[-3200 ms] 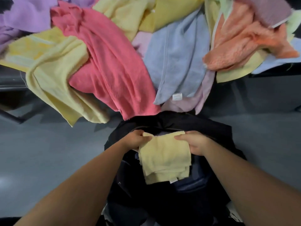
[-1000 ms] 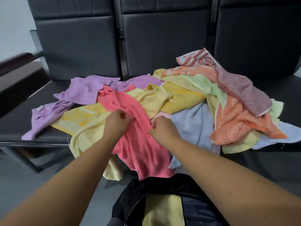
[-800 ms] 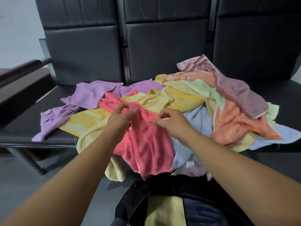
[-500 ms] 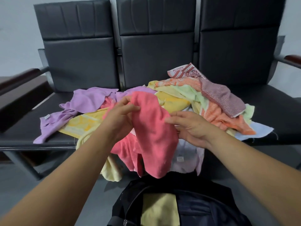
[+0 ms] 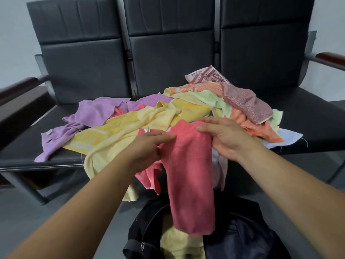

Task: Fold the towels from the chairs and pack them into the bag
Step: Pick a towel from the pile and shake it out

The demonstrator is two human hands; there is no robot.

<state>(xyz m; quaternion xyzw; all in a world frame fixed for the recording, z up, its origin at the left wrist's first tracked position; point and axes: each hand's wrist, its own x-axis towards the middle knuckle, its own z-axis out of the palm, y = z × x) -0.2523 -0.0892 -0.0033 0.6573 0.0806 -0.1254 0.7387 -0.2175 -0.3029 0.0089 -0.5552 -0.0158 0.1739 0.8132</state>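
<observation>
A coral-pink towel (image 5: 188, 184) hangs lifted off the pile, draped over the open black bag (image 5: 242, 243) on the floor. My left hand (image 5: 149, 146) pinches the towel's upper left edge near a small white label. My right hand (image 5: 225, 139) holds the upper right edge, fingers over the top. A folded pale yellow towel (image 5: 177, 243) lies inside the bag, partly hidden by the pink one. Loose towels are heaped on the black chair seats: purple (image 5: 95, 113), pale yellow (image 5: 119, 139), light green (image 5: 211, 98), orange (image 5: 257, 128) and mauve (image 5: 246, 103).
Three joined black chairs (image 5: 168, 58) stand ahead, with wooden armrests at the far left (image 5: 16, 88) and far right (image 5: 330, 57). The seat's front edge (image 5: 37, 165) runs just beyond the bag. Grey floor (image 5: 37, 212) surrounds the bag.
My hands left the yellow towel in the bag, reached to the pile, grasped the pink towel and raised it. It now hangs lower and straighter over the bag, my hands spread along its top edge.
</observation>
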